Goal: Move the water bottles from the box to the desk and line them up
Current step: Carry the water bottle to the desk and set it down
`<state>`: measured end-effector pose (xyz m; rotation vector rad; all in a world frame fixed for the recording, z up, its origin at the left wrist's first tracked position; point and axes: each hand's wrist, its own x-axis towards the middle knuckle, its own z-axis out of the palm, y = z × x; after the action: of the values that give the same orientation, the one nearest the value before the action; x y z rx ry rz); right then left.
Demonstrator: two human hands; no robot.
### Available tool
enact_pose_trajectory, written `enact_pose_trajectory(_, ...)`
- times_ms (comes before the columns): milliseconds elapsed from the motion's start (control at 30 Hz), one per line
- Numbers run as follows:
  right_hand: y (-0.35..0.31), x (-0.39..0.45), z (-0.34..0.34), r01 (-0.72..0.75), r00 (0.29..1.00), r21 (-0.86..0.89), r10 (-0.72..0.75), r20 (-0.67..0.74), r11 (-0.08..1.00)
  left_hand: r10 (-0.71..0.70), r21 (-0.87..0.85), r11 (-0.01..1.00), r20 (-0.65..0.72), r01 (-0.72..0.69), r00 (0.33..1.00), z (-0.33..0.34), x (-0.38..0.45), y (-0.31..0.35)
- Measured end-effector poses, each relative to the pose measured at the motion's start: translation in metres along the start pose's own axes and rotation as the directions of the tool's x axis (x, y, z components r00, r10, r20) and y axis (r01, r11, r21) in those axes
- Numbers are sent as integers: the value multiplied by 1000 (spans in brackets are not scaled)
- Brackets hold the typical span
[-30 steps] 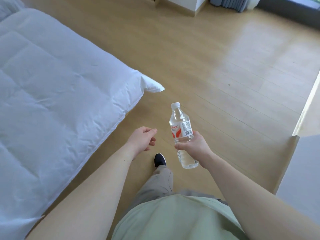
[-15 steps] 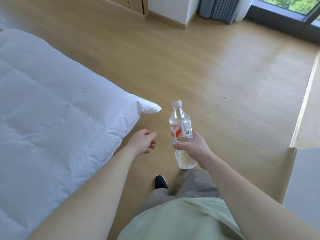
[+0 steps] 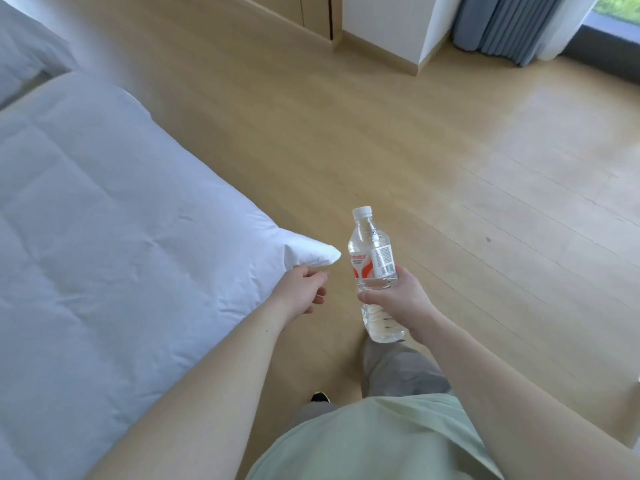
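A clear water bottle (image 3: 372, 258) with a white cap and a red-and-white label stands upright in the air over the wooden floor. My right hand (image 3: 398, 297) grips it around the middle, below the label. My left hand (image 3: 301, 291) hangs beside it to the left, fingers loosely curled, holding nothing, close to the corner of the white duvet. Neither the box nor the desk is in view.
A bed with a white duvet (image 3: 104, 254) fills the left side. Wooden floor (image 3: 450, 168) stretches ahead. A white cabinet (image 3: 388, 26) and a grey-blue curtain (image 3: 512, 26) stand at the far end by a window. My legs and one dark shoe (image 3: 320, 397) show below.
The view has swung up and to the left as I walk along the bed. The bottle stays in my right hand. The strip of surface at the right edge has left the view.
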<state>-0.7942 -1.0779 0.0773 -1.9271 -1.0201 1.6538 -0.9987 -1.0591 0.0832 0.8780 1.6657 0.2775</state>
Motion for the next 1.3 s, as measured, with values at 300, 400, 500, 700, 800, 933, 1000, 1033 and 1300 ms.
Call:
enact_pose_trajectory(300,-68,74,-71,28,999,11,-29,42,1000,-3,-56,998,-48,1,999,27,45,100)
enact_pose_trajectory(400,-86,94,-84,37,998,5,-38,43,999,-12,-60,998,-53,9,999,26,61,120)
enact_pose_trajectory(500,-101,116,-93,38,999,-10,-38,39,999,-20,-61,998,-56,17,998,20,80,136)
enact_pose_trajectory(700,-140,170,-104,27,999,-42,-26,27,999,-31,-106,994,-38,26,999,4,131,167)
enact_pose_trajectory(800,-166,204,-107,24,1000,-84,-22,15,996,-33,-139,990,-39,27,999,-11,164,187)
enact_pose_trajectory(933,-208,249,-107,22,1000,-120,-20,15,993,-42,-192,981,-25,36,999,-36,209,217)
enact_pose_trajectory(1000,-232,273,-106,17,1000,-142,-15,11,990,-51,-211,977,-22,45,998,-52,231,232)
enact_pose_trajectory(1033,-245,284,-104,13,1000,-146,-12,9,989,-54,-215,975,-22,48,998,-60,241,240)
enact_pose_trajectory(1300,-327,365,-76,27,995,-185,-9,99,982,-88,-233,970,-59,72,994,-125,308,284)
